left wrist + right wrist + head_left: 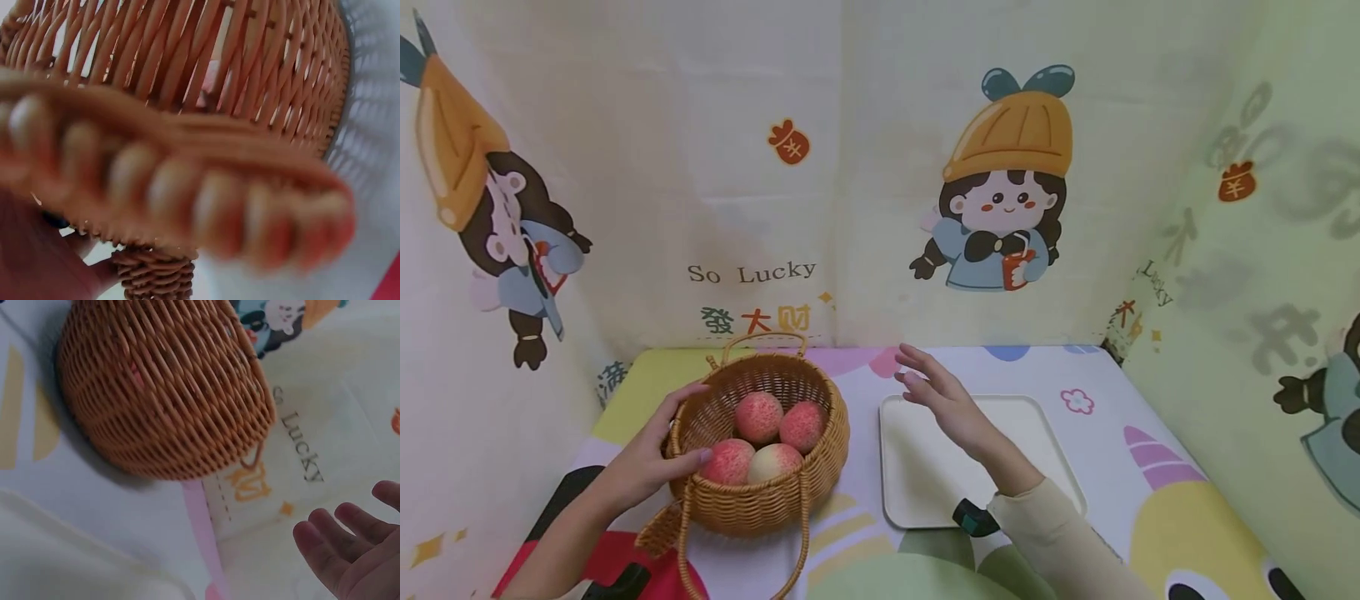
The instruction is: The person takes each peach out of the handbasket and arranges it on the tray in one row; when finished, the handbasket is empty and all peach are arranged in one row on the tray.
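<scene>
A wicker basket (752,508) with thin looped handles stands on the left part of the table. Inside it lie several pink-red peaches (758,417), one of them paler. My left hand (655,450) grips the basket's left side, its thumb over the rim near the peaches. In the left wrist view, basket weave (250,62) and a blurred braided wicker part (187,194) hide most of that hand. My right hand (943,404) hovers above a white tray (917,492), fingers spread and holding nothing. The right wrist view shows its fingers apart from the basket (169,394).
The tray lies just right of the basket on a patterned tablecloth (1105,450). Printed cloth walls (880,183) enclose the table at the back and both sides. A black wrist device (976,517) sits by the right sleeve.
</scene>
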The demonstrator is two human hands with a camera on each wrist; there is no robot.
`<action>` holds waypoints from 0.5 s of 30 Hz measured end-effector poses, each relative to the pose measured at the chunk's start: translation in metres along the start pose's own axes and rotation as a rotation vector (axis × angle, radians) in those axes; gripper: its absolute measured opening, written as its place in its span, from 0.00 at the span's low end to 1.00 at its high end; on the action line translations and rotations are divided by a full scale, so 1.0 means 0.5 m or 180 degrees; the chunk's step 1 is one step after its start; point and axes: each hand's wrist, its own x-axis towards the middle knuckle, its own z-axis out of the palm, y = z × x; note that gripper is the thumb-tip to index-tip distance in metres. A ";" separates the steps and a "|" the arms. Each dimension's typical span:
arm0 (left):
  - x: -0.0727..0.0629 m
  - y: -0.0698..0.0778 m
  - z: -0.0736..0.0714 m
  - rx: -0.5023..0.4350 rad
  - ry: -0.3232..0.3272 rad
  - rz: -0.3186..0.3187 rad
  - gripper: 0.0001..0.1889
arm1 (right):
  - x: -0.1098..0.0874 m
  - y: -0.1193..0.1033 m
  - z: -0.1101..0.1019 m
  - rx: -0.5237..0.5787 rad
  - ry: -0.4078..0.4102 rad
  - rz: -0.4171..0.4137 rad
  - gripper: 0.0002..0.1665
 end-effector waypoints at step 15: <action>0.001 -0.010 0.012 0.0259 0.0173 0.0077 0.42 | 0.122 -0.051 0.142 -0.0502 -0.0430 -0.0046 0.41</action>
